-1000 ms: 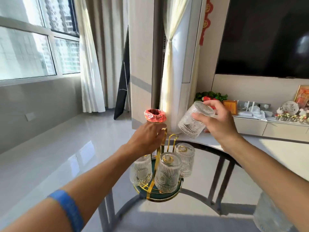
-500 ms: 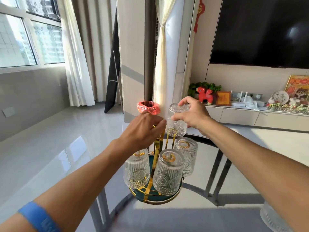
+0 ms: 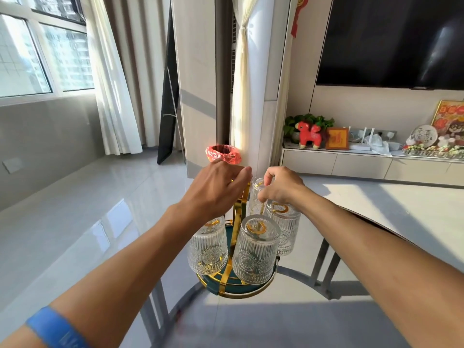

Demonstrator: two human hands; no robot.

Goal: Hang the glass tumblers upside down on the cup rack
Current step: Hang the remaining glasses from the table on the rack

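Ribbed clear glass tumbler (image 3: 256, 197), inverted on gold wire cup rack (image 3: 237, 231), gripped by right hand (image 3: 282, 188); left hand (image 3: 216, 190) grasps rack top.

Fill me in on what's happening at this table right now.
A person is loading glass tumblers onto a gold cup rack that stands on a glass table. The left hand steadies the top of the rack. The right hand grips an upside-down tumbler at the rack's far side, lowering it onto a prong. Three other tumblers hang inverted: one on the left, one in front, one on the right.
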